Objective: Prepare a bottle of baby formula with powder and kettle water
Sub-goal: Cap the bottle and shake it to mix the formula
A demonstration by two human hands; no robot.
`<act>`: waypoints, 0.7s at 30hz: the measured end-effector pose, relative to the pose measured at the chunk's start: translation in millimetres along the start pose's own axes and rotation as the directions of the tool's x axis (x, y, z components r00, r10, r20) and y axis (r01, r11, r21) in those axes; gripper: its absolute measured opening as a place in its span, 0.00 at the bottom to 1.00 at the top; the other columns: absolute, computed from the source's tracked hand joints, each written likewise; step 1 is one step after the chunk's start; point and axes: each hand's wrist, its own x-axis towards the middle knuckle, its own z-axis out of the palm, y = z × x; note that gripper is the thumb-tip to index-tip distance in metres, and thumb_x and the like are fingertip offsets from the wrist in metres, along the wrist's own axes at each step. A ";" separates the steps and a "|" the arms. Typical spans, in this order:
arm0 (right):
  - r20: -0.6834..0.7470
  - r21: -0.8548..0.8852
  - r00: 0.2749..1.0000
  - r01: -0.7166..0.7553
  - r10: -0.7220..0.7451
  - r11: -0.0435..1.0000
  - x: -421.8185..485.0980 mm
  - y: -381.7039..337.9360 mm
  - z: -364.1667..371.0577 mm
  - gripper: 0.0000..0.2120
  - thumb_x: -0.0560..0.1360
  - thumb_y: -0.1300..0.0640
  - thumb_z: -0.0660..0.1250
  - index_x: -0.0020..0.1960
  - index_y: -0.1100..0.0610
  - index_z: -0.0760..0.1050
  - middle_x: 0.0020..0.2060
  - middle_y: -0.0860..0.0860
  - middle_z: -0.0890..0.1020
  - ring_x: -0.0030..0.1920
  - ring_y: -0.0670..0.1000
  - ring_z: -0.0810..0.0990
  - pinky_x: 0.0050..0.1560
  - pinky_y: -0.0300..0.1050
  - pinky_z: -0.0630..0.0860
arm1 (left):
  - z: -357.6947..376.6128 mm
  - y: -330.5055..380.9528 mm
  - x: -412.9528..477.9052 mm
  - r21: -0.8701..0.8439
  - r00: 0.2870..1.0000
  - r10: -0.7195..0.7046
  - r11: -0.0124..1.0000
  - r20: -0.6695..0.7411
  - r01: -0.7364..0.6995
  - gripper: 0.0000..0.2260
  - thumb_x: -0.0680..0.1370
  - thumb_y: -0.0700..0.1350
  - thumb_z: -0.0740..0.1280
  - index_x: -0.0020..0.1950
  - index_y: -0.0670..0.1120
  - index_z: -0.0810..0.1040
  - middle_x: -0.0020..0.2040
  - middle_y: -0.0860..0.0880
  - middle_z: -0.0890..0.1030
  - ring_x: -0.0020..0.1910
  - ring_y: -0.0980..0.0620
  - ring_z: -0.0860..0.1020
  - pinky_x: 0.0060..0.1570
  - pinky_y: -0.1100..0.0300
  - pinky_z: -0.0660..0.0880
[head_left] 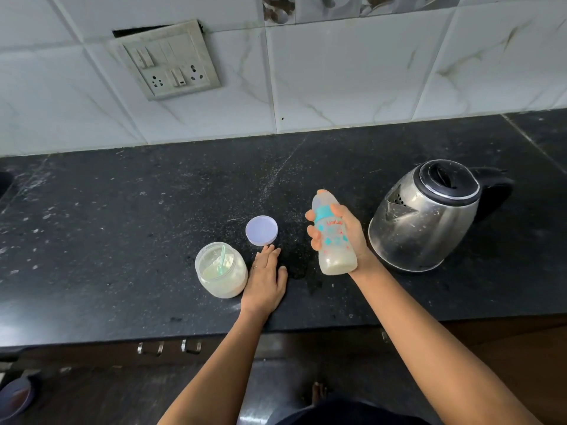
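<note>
Baby bottle [334, 237]: clear plastic, teal collar, capped, printed with red lettering and teal shapes; pale milky liquid lies in its lower part. Held above the countertop [122, 225], clear of it, tilted slightly with the cap end away from the person.

Right hand [343, 237]: wrapped round the bottle's middle, fingers curled across the front, thumb near the collar.

Left hand [265, 280]: flat on the countertop, palm down, fingers straight and relaxed, holding nothing; a ring shows on one finger. It lies just beside the formula jar [221, 271].

Formula jar: clear, round, uncapped, part full of pale powder, with a light green scoop [221, 261] standing in it.

Jar lid [261, 230]: pale lilac, round, lying on the countertop just beyond the left fingertips, apart from the jar.

Electric kettle [426, 216]: stainless steel, black lid down, black handle at right, spout toward the bottle; stands to the right of the right hand.

Wall switchboard [167, 61]: mounted on white tile above the counter.
</note>
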 end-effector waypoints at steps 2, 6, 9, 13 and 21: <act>-0.124 -0.051 0.991 0.046 -0.052 0.998 3.8 -3.5 2.5 0.15 0.70 0.50 0.71 0.50 0.57 0.73 0.41 0.53 0.75 0.28 0.50 0.77 0.27 0.41 0.77 | 0.0 0.0 -1.0 0.000 1.000 -0.003 1.000 0.001 0.003 0.20 0.82 0.44 0.59 0.74 0.43 0.67 0.76 0.45 0.65 0.77 0.49 0.58 0.77 0.56 0.50; -0.025 -0.100 0.999 0.024 -0.026 0.995 -1.4 -13.1 1.2 0.18 0.67 0.50 0.74 0.51 0.56 0.73 0.40 0.53 0.77 0.28 0.51 0.77 0.27 0.41 0.77 | 0.1 0.6 -1.8 0.004 1.000 -0.008 1.000 0.002 0.008 0.20 0.82 0.45 0.59 0.74 0.43 0.66 0.76 0.45 0.65 0.77 0.49 0.58 0.77 0.58 0.49; 0.085 -0.177 0.996 -0.008 0.024 0.984 -6.0 -17.1 3.1 0.21 0.66 0.51 0.74 0.54 0.55 0.71 0.39 0.53 0.79 0.29 0.51 0.78 0.28 0.42 0.78 | 0.5 0.6 -1.4 0.013 1.000 -0.005 1.000 0.002 0.005 0.20 0.82 0.46 0.59 0.74 0.44 0.66 0.76 0.45 0.64 0.77 0.49 0.57 0.76 0.59 0.48; -0.188 -0.066 0.963 0.185 -0.194 0.981 8.7 -23.4 0.6 0.10 0.77 0.50 0.61 0.44 0.56 0.74 0.38 0.51 0.73 0.28 0.48 0.76 0.28 0.39 0.75 | 1.4 -0.4 -0.5 0.020 1.000 -0.009 1.000 0.005 0.009 0.20 0.82 0.46 0.58 0.74 0.43 0.66 0.76 0.45 0.64 0.77 0.49 0.57 0.76 0.59 0.47; -0.227 -0.028 0.962 0.150 -0.153 0.988 10.3 -13.5 -8.0 0.22 0.79 0.48 0.57 0.33 0.56 0.79 0.28 0.51 0.76 0.25 0.49 0.76 0.27 0.39 0.75 | 2.1 -1.2 1.3 0.027 1.000 -0.007 1.000 0.003 0.007 0.20 0.82 0.46 0.59 0.73 0.43 0.67 0.76 0.46 0.64 0.77 0.50 0.57 0.77 0.58 0.48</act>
